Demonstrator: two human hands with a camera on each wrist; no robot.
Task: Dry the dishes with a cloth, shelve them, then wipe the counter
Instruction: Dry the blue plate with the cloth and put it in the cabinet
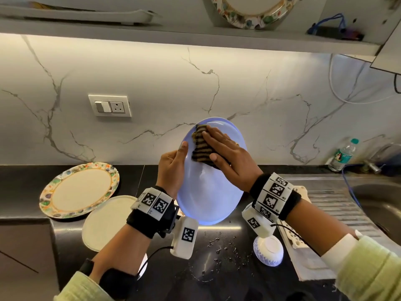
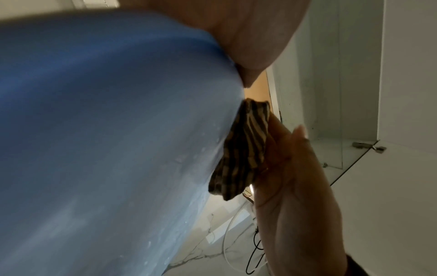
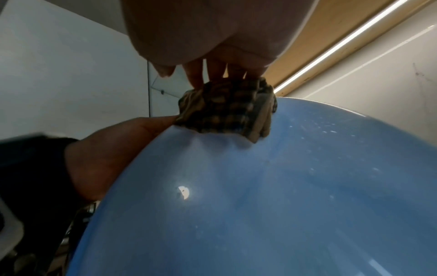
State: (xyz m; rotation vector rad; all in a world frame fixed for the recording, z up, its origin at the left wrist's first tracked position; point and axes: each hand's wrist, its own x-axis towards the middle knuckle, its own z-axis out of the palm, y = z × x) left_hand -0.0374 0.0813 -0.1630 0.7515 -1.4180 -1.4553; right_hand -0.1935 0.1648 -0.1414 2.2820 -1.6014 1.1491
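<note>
A light blue plate [image 1: 208,198] is held tilted above the black counter [image 1: 26,187]. My left hand [image 1: 173,164] grips its left rim, thumb on the face and fingers behind. My right hand [image 1: 225,153] lies flat on a brown and black striped cloth [image 1: 200,146] and presses it against the upper part of the plate's face. The left wrist view shows the plate [image 2: 106,130] close up with the cloth [image 2: 241,149] under the right hand [image 2: 295,186]. Seen from the right wrist, the fingers [image 3: 212,71] press the cloth [image 3: 224,114] onto the plate [image 3: 283,196], which bears small water drops.
A patterned plate [image 1: 79,190] and a cream plate [image 1: 106,221] lie on the counter at left. An upturned white bowl [image 1: 268,249] sits below my right wrist, with water drops [image 1: 217,250] beside it. A steel sink [image 1: 382,200] and bottle [image 1: 342,155] are at right. A shelf [image 1: 195,38] above holds another patterned plate [image 1: 249,11].
</note>
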